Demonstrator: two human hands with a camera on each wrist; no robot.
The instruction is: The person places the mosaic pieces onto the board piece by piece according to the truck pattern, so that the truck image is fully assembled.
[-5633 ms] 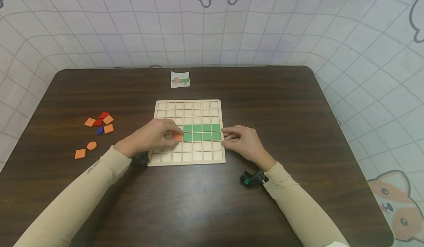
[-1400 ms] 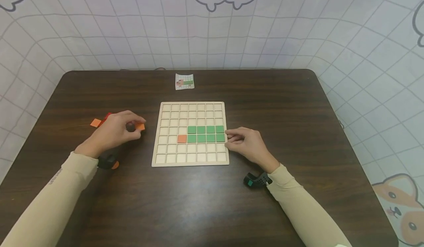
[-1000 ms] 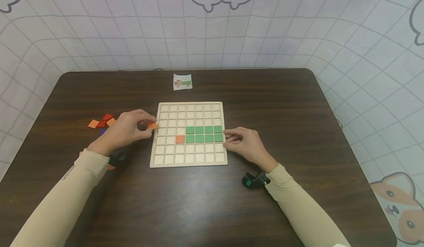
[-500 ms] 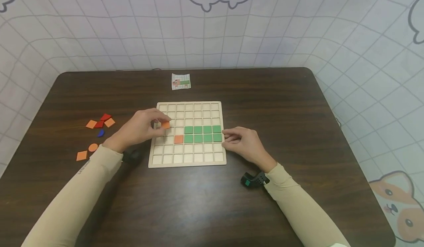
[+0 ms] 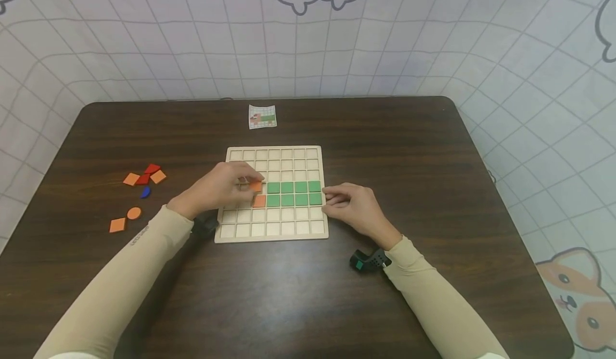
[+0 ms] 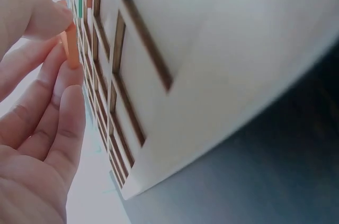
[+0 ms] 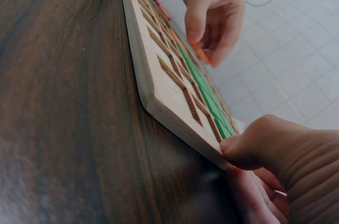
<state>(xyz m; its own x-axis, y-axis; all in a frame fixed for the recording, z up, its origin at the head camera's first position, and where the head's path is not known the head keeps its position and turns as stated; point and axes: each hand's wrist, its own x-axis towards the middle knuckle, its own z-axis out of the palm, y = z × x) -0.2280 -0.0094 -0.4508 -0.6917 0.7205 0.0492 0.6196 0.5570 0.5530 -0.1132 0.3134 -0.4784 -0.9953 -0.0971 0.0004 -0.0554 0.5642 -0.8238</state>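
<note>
While the right hand pinches the board at its right rim, I log the left hand, the nearer, nearly closed, thumb and fingers pinching an orange square. It lies over the board, just beyond the seated orange tile and left of the upper green tiles; contact below, cannot tell.

The dark table bears a board near its middle, a card beyond that, and, to the left, a cluster of two red pieces and two orange squares, with a blue piece, an orange disc and another orange square nearer.
</note>
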